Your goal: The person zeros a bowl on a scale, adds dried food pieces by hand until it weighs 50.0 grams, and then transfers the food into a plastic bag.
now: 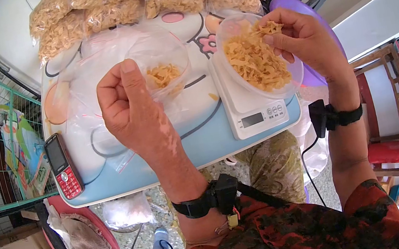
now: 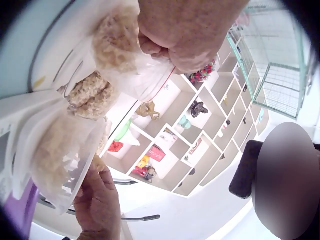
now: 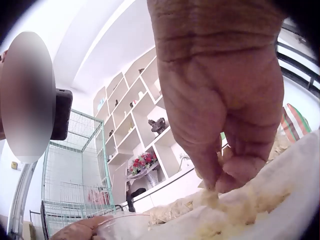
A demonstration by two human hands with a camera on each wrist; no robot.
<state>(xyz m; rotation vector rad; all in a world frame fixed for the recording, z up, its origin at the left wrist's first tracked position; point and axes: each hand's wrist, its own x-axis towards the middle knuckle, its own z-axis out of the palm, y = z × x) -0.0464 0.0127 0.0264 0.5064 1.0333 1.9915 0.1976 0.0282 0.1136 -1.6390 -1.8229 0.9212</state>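
My left hand (image 1: 128,97) grips the edge of a clear zip bag (image 2: 145,80) with a red seal line, its thumb up. Some yellow-brown dried flakes (image 1: 164,75) lie inside the bag, whose mouth gapes round toward the head camera. Over on the right, a translucent plastic tub (image 1: 298,74) sits on a white kitchen scale (image 1: 259,123), heaped with the same flakes. Above the tub's far right side, my right hand (image 1: 305,41) pinches a small clump of flakes (image 1: 272,28) between thumb and fingers. The right wrist view shows these fingertips low over the heap.
Several filled bags (image 1: 178,1) are stacked along the table's back edge. Flat plastic bags (image 1: 83,99) spread over the left side of the table (image 1: 204,150). A red keypad phone (image 1: 64,167) lies at the left corner. Something purple (image 1: 316,13) stands behind the tub.
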